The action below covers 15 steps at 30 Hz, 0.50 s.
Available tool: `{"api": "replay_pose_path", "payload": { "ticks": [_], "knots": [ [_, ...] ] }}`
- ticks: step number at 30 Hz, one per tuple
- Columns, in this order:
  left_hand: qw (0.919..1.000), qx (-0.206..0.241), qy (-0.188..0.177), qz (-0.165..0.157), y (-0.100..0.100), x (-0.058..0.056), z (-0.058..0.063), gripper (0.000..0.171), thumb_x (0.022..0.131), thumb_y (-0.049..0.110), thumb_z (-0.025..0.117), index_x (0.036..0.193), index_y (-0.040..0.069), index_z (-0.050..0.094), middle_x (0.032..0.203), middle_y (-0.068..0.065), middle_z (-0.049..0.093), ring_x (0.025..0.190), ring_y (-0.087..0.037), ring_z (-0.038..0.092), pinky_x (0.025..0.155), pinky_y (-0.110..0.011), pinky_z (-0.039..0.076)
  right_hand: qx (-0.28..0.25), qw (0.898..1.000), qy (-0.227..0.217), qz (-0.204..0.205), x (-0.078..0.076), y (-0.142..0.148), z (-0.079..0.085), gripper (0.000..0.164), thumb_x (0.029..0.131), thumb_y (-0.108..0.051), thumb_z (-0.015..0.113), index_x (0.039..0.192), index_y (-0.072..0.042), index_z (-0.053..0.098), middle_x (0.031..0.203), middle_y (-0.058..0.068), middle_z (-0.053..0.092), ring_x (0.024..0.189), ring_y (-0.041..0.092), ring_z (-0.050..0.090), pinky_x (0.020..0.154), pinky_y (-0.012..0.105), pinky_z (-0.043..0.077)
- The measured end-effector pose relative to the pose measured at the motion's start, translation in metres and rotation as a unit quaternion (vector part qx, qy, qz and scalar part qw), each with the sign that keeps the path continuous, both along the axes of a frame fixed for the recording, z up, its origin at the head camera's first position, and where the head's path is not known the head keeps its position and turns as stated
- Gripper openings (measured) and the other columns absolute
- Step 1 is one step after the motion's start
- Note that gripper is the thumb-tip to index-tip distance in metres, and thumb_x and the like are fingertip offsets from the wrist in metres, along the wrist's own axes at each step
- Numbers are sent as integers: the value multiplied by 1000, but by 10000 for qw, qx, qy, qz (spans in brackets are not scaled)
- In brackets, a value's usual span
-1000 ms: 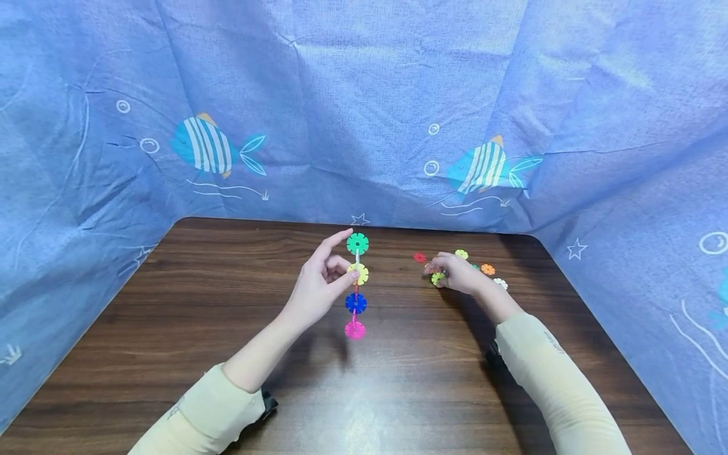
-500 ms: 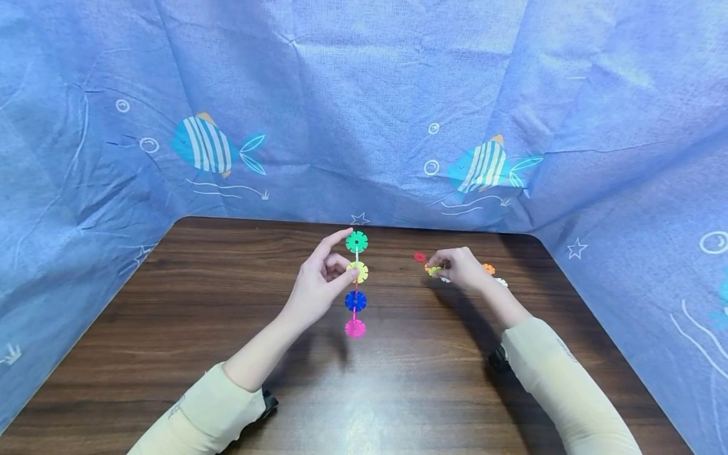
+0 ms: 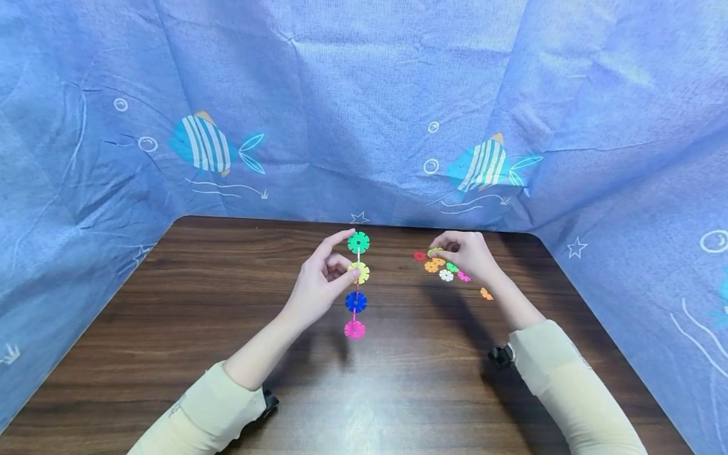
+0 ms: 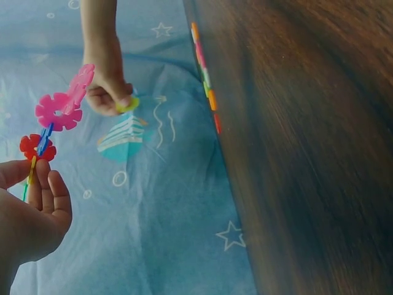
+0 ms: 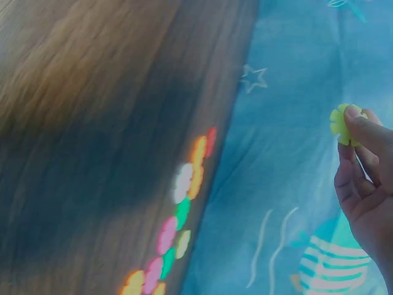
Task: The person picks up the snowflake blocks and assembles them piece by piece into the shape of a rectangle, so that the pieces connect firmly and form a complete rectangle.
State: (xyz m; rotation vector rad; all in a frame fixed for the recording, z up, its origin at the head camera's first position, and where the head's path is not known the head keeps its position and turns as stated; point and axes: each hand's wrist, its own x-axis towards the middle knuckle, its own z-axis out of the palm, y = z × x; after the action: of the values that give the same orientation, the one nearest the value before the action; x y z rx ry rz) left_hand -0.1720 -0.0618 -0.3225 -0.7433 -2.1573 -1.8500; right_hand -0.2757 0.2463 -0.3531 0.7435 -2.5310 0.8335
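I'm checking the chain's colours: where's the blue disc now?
In the head view, the blue disc is left of the loose pieces, in the chain the left hand pinches, below its yellow disc and above the bottom pink one.

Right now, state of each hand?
Left hand: closed, pinching the chain at its yellow disc.
Right hand: closed, pinching a single yellow-green disc.

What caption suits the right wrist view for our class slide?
A right hand pinches a yellow disc; colourful discs lie on the table.
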Motion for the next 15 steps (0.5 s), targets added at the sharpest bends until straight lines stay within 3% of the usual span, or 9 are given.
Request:
{"api": "replay_pose_path", "payload": {
  "ticks": [10, 15],
  "knots": [
    [10000, -42, 63, 33, 2, -4, -4, 61, 82, -8, 65, 137, 5, 43, 75, -20, 66, 69, -24, 62, 63, -22, 50, -874, 9957, 228, 222, 17, -17, 23, 13, 76, -18, 79, 87, -16, 73, 75, -3, 70, 58, 5, 60, 52, 15, 45],
    [10000, 4, 22, 68, 2, -15, -18, 63, 83, -5, 67, 139, 14, 43, 75, -15, 67, 69, -23, 63, 64, -23, 50, -1350, 9887, 496, 432, 33, -35, 37, 12, 75, -5, 78, 84, -9, 72, 75, 4, 71, 56, 11, 61, 50, 15, 43]
  ]
}}
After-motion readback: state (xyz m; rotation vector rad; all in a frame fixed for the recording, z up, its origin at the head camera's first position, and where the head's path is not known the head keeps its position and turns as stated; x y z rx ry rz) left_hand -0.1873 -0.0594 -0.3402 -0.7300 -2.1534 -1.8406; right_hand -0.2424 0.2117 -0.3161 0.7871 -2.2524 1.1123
